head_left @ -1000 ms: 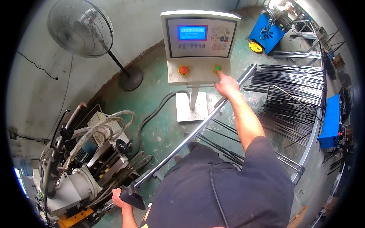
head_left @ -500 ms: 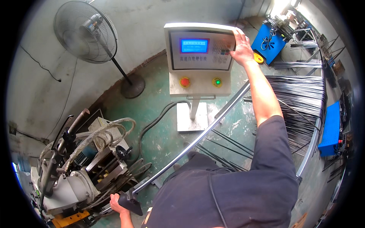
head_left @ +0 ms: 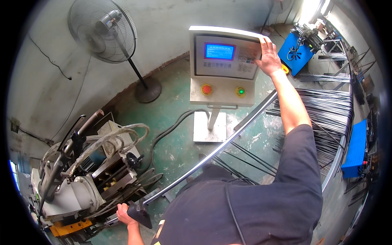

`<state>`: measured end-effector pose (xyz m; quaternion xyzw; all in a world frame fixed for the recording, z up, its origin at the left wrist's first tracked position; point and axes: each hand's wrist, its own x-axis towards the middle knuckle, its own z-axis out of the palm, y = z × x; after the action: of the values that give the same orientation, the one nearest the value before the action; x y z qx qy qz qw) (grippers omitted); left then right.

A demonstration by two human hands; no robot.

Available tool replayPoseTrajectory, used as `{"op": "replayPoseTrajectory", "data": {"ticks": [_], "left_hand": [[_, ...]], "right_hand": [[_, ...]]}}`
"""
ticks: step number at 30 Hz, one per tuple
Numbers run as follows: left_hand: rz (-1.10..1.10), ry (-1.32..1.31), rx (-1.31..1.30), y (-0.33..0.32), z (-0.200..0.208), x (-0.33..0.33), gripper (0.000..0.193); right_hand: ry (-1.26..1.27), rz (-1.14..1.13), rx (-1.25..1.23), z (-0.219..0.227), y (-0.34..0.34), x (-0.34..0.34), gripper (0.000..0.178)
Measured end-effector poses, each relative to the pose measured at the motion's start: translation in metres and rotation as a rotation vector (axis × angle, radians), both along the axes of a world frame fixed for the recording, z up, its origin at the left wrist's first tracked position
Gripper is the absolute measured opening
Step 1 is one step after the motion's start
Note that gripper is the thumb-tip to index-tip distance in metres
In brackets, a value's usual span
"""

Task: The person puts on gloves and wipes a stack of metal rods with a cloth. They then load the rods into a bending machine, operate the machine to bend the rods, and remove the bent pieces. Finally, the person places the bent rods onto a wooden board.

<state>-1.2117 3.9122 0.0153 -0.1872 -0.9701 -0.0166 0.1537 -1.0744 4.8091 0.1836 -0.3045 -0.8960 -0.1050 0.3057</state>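
Observation:
My right hand (head_left: 269, 58) grips the right edge of a grey control panel (head_left: 196, 92). Its fingers lie over the edge, and the thumb reaches in to the keypad (head_left: 247, 59). On the panel's face is a lit blue screen (head_left: 219, 52), with a red button (head_left: 206, 90) and a green lit button (head_left: 241, 91) below. At lower left my left hand (head_left: 125, 214) is curled beside a black angled part (head_left: 139, 215); what its fingers close on is hidden. From that part a long shiny metal rail (head_left: 212, 153) slants up to the right, passing in front of my body.
A machine with hoses (head_left: 87, 183) fills the lower left. A standing fan (head_left: 104, 30) is by the wall. Many dark thin rods (head_left: 322, 108) lie stacked at right, near blue machines (head_left: 295, 51). Black cables (head_left: 163, 132) run over the green floor.
The text layout on the blue screen is different. The whole view has shifted, so the panel and fan appear farther right. Both hands keep their places on the panel and by the black part.

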Motion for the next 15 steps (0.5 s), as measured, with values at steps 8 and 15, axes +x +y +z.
{"op": "replayPoseTrajectory", "data": {"ticks": [8, 15], "left_hand": [[-0.013, 0.055, 0.039, 0.001, -0.005, 0.0, 0.019], [-0.011, 0.013, 0.09, 0.005, 0.0, 0.002, 0.023]], "right_hand": [[0.293, 0.315, -0.065, -0.056, -0.181, -0.017, 0.065], [0.063, 0.659, -0.553, -0.117, -0.382, -0.019, 0.022]]}}
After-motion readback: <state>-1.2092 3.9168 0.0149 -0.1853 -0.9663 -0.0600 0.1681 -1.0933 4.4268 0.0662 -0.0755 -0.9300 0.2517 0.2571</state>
